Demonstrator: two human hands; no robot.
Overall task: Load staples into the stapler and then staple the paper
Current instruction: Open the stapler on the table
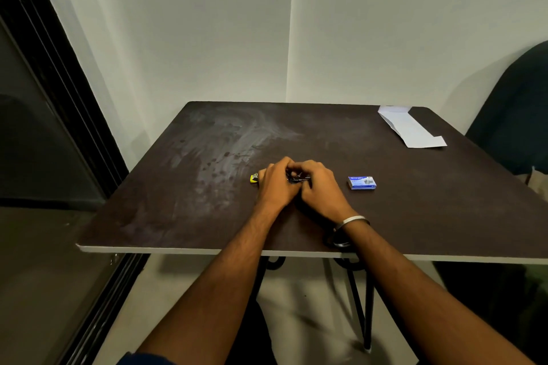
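Between the two hands, at mid-table, sat the stapler [298, 178], nearly all of it covered. What showed was small: a dark metal strip with a glint in the gap where the fingers met, and a yellow end [254, 178] poking out past the outer edge of the left hand [275, 184]. That hand curled over the stapler from above, fingers clenched round it. The right hand [318, 185] closed in from the other side, its fingertips pinching the dark metal part. Whether the stapler lay open I could not tell. Just beyond the right hand, apart from it, lay a blue staple box [361, 182], flat on the table [207, 216]. Far off past the box, at the table's back corner, lay the white paper [410, 129], folded and slanted. A metal bangle [353, 221] circled the right wrist.
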